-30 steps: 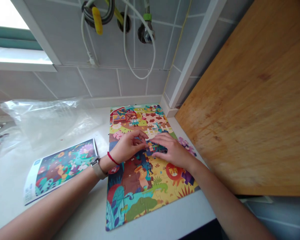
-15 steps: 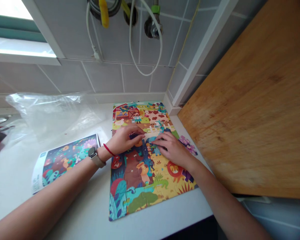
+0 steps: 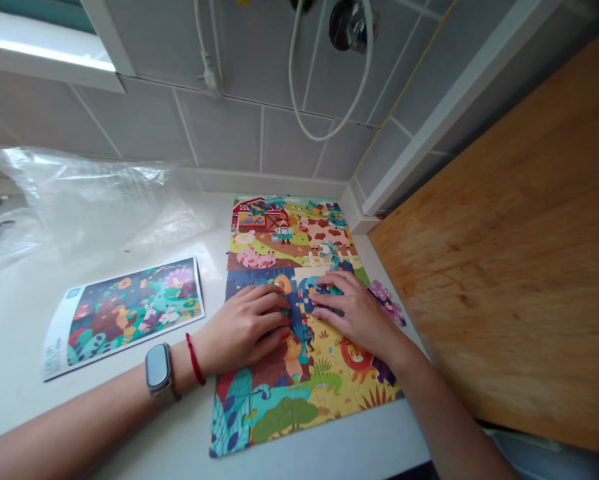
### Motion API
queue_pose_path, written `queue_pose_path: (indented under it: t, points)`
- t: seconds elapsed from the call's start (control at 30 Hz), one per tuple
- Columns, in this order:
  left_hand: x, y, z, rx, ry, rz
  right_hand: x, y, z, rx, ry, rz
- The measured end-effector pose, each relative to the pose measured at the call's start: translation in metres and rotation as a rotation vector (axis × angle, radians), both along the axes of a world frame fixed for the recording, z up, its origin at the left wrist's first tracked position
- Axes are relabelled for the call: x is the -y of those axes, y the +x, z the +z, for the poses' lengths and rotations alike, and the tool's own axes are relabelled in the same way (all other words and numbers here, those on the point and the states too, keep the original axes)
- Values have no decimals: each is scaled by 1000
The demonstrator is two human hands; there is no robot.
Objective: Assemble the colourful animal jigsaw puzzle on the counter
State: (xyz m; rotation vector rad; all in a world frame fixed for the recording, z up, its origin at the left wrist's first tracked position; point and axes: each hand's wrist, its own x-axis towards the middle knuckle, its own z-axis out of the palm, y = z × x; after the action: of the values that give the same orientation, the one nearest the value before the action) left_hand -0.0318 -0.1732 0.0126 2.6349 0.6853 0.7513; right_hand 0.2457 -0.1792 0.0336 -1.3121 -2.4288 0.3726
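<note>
A colourful jigsaw puzzle lies flat on the white counter, nearly filled in. My left hand rests flat on its middle, fingers stretched out and pressing down. My right hand lies beside it on the puzzle, fingers flat on the pieces just right of centre. The fingertips of both hands almost meet. A loose purple piece lies on the counter at the puzzle's right edge. My left wrist carries a watch and a red string.
A printed reference picture lies left of the puzzle. Crumpled clear plastic wrap sits at the back left. A wooden board rises on the right. A tiled wall with hanging cables stands behind.
My left hand slid down from the puzzle's upper middle and flattened out. The right hand stayed in the middle. The camera tilted down and moved closer.
</note>
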Motion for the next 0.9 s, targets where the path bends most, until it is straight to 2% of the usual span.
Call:
queue_pose_path:
  t: [0.63,0.9]
  points:
    - [-3,-2,-7,-58,-60,29,0,-9,-5,-31,3,-51]
    - [-5,-2,-6,-193,-53,-4,-1,-9,0,-26,-24,-91]
